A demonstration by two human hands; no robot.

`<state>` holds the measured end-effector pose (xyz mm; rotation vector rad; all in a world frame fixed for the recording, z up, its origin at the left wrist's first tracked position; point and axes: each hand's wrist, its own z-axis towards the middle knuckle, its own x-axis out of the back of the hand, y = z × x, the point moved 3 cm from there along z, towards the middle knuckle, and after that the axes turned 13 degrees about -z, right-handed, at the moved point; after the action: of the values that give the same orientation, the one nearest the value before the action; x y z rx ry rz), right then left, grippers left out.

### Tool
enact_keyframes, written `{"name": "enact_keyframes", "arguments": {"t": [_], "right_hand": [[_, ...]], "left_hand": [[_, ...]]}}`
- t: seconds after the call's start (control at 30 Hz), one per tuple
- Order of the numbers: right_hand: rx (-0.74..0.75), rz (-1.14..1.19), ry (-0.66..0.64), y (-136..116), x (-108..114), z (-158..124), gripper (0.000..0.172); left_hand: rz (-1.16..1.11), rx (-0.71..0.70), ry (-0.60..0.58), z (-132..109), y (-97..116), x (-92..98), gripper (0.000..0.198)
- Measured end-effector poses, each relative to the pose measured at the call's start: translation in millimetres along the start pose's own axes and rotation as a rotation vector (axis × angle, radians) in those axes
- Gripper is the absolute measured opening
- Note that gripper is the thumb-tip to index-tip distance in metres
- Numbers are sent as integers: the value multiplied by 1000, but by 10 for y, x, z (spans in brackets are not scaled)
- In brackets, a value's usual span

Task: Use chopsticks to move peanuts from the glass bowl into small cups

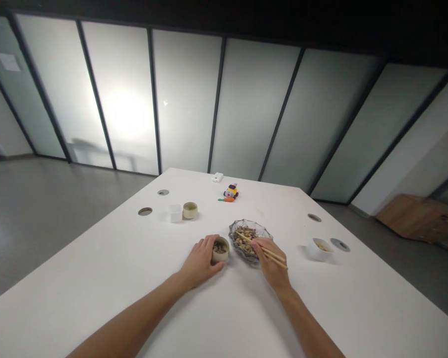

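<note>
My left hand [203, 261] is wrapped round the side of a small cream cup [220, 257] standing on the white table. Small brown pieces, perhaps seeds, lie inside it. In my right hand [271, 261] is a pair of wooden chopsticks [274, 255], their tips reaching into a clear faceted glass bowl [263, 229]. That bowl holds many brown and striped pieces that look like sunflower seeds [242, 238]. Whether the chopstick tips grip a piece is too small to tell. The bowl stands just right of the cup, partly covered by my right hand.
A white tub [320, 250] with pale pieces stands at the right. Further back on the left are a clear white tub [175, 214] and another cream cup [190, 211]. Beyond lie a toy car [231, 191], a toy carrot [228, 200] and a white box [217, 177]. Several round holes pierce the table [108, 278].
</note>
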<state>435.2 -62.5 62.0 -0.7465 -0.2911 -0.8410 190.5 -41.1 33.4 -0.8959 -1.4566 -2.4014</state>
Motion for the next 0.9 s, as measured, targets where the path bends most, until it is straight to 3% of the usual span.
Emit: {"name": "enact_keyframes", "arguments": {"t": [0.23, 0.47, 0.67, 0.9], "right_hand": [[-9, -39, 80, -44, 106, 24, 36], [-187, 62, 146, -224, 306, -26, 38], [-83, 95, 95, -438, 366, -92, 34], [14, -48, 120, -272, 326, -70, 27]], "left_hand": [[3, -17, 5, 4, -22, -10, 69], [-9, 3, -3, 3, 15, 7, 68], [-5, 7, 0, 0, -3, -9, 69], [1, -5, 5, 5, -1, -4, 69]]}}
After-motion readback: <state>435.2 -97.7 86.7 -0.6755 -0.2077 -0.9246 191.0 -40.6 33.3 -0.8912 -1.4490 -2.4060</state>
